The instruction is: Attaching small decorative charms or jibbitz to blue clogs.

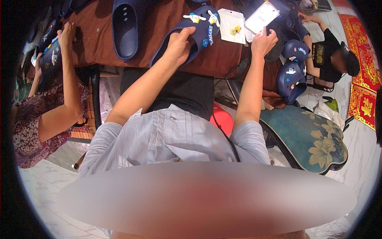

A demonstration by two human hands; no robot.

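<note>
My left hand [179, 46] grips a navy blue clog [201, 30] by its upper, thumb on top and the other fingers out of sight inside the opening. White, long-eared cartoon charms, a blue letter charm [210, 35] and a blue flower charm decorate the clog. At the lower end of a white-screened phone [262, 18], my right hand [264, 42] has a finger extended to the screen; it does not wrap round the phone. Between the two lies a white card packet [232, 26] with a small yellow piece on it.
A plain navy clog [125, 30] lies on the brown tablecloth [89, 36]. Decorated clogs [291, 79] stand by the right edge. At left, a person in a patterned top handles another clog [49, 59]; a person in black [326, 51] sits right. A floral teal chair [306, 137] stands nearby.
</note>
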